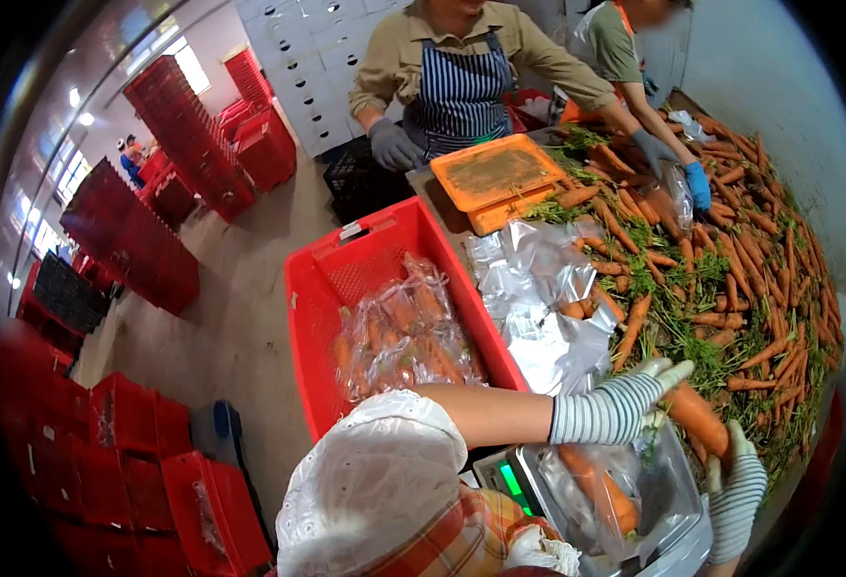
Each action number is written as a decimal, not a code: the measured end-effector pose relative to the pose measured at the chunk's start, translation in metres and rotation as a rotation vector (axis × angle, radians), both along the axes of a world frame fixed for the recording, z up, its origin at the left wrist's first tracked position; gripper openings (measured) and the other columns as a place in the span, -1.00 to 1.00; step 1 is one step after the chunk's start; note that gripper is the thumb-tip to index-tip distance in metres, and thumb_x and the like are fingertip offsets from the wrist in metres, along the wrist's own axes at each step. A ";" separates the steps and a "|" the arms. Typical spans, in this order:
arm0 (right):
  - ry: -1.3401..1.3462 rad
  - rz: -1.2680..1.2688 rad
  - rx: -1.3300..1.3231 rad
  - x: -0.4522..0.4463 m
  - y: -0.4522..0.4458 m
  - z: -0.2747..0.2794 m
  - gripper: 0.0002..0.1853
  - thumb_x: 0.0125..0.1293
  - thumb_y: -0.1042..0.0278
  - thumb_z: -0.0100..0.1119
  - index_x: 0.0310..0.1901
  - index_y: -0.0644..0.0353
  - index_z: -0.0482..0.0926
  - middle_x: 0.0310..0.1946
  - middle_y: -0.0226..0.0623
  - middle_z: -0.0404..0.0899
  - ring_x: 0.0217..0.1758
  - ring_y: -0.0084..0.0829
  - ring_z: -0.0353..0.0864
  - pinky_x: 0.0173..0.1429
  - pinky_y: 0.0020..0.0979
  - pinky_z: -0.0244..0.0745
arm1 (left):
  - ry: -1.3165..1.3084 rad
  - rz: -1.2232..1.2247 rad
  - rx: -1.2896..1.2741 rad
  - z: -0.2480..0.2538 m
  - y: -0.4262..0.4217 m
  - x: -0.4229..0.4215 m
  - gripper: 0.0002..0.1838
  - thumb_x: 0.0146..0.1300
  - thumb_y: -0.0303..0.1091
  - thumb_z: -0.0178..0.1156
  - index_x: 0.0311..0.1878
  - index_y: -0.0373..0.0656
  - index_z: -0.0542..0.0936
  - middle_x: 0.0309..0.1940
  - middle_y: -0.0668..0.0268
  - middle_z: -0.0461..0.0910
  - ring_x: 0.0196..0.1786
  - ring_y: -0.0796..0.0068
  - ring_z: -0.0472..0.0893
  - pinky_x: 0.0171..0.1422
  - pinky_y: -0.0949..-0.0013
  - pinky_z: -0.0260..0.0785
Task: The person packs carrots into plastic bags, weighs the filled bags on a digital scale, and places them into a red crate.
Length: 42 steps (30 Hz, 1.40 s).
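A large carrot (698, 420) is held between my two gloved hands, above a scale's metal tray (694, 544). My left hand (625, 399), in a striped glove, has its fingers around the carrot's upper end. Around the lower end close the fingers of my right hand (738, 481), also gloved. Beneath my left wrist, a clear plastic bag (577, 471) with carrot in it lies on the tray. The scale's green display (512, 480) is partly covered by my arm and sleeve.
A red crate (306, 308) with bagged carrots stands to the left. Silvery plastic bags (548, 327) lie beside a carrot heap (731, 250). An orange crate (495, 173) sits at the back. Two co-workers (461, 96) stand opposite; red crates (135, 240) are stacked left.
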State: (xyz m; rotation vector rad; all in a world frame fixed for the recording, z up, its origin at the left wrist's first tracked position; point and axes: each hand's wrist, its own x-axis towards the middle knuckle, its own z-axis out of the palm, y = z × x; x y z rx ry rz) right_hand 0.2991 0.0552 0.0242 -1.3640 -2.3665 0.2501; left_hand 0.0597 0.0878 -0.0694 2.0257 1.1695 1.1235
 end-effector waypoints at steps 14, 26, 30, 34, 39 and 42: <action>0.842 0.004 -0.545 -0.053 -0.029 -0.052 -0.57 0.08 0.21 0.30 -0.08 0.28 0.46 -0.17 -0.29 0.52 -0.24 -0.43 0.54 -0.16 -0.44 0.44 | -0.828 -0.766 -0.846 0.089 -0.034 -0.036 -0.03 0.02 -0.61 0.02 0.44 0.06 -0.29 0.42 0.02 -0.11 -0.55 0.63 0.47 -0.62 0.59 0.31; -0.450 -0.166 -0.580 -0.039 -0.056 -0.060 -0.73 0.10 0.24 0.11 -0.23 0.23 0.60 -0.37 0.00 0.60 -0.28 -0.04 0.60 -0.14 -0.19 0.48 | -0.562 -0.358 -0.696 0.123 -0.074 -0.076 -0.28 0.02 -0.51 -0.03 0.36 -0.15 0.14 0.10 -0.04 0.42 -0.72 0.78 0.27 -0.74 0.72 0.09; -0.724 -0.188 -0.589 -0.043 -0.077 -0.008 -0.66 0.12 0.13 0.12 -0.20 0.23 0.59 -0.45 -0.05 0.61 -0.37 -0.05 0.61 -0.20 -0.17 0.51 | -0.599 -0.496 -0.678 0.120 -0.062 -0.072 -0.38 0.18 -0.38 0.03 0.34 -0.16 0.16 0.06 -0.02 0.46 -0.65 0.72 0.38 -0.69 0.70 0.22; -0.380 -0.133 -0.425 -0.019 -0.091 0.037 -0.60 0.24 0.10 0.09 0.01 0.19 0.53 -0.19 -0.11 0.61 -0.16 -0.22 0.61 -0.01 -0.26 0.49 | -0.257 -0.437 -0.603 0.133 -0.062 -0.071 -0.40 0.24 -0.26 0.08 0.33 -0.16 0.20 0.06 0.09 0.47 -0.38 0.64 0.50 -0.28 0.58 0.40; 0.611 -0.278 -0.528 -0.021 -0.139 0.113 -0.61 0.12 0.35 0.26 0.01 0.19 0.54 -0.17 -0.31 0.61 -0.21 -0.52 0.55 -0.02 -0.51 0.49 | 0.140 -0.413 0.116 0.167 -0.052 -0.092 -0.54 0.33 -0.38 -0.02 0.30 -0.13 0.28 0.14 0.22 0.41 0.17 0.43 0.40 0.27 0.38 0.23; 0.494 -0.180 -0.201 -0.022 -0.150 0.118 -0.62 0.12 0.33 0.26 0.00 0.17 0.54 -0.22 -0.30 0.63 -0.21 -0.50 0.56 -0.03 -0.48 0.51 | 0.005 -0.596 0.244 0.194 -0.091 -0.069 -0.61 0.34 -0.46 -0.07 0.24 -0.18 0.35 0.07 0.22 0.48 0.14 0.41 0.44 0.24 0.37 0.26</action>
